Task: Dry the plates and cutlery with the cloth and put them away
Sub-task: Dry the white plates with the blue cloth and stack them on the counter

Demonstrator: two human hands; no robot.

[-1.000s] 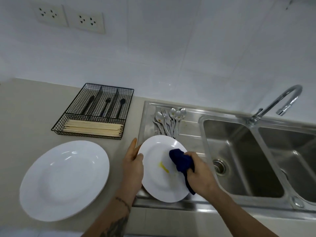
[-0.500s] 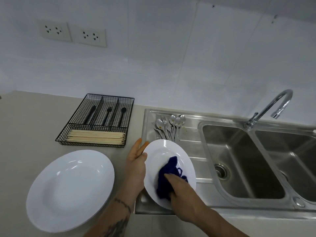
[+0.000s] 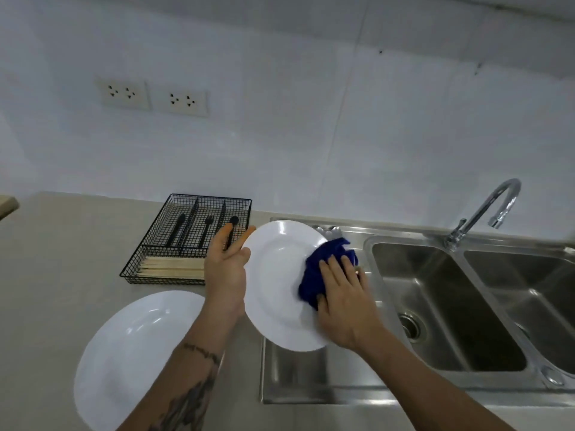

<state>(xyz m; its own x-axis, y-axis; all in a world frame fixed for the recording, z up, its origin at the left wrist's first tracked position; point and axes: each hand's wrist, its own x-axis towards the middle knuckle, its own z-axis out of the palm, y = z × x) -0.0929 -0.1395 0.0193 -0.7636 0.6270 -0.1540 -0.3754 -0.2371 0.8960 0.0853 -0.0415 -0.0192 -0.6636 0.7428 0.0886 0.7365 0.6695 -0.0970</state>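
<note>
The left hand [image 3: 224, 269] is holding the round white plate [image 3: 277, 284] by its left rim, tilted above the steel sink's [image 3: 448, 306] draining board. The right hand [image 3: 345, 301], fingers flat, is pressing the dark blue cloth [image 3: 323, 269] against the plate's right side.

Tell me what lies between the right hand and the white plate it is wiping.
In the head view, the dark blue cloth, pressed under the right hand against the white plate.

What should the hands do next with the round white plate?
Probably sweep the dark blue cloth leftward across the held round white plate: the right hand presses it at the right rim only, while the left hand steadies the left edge.
</note>
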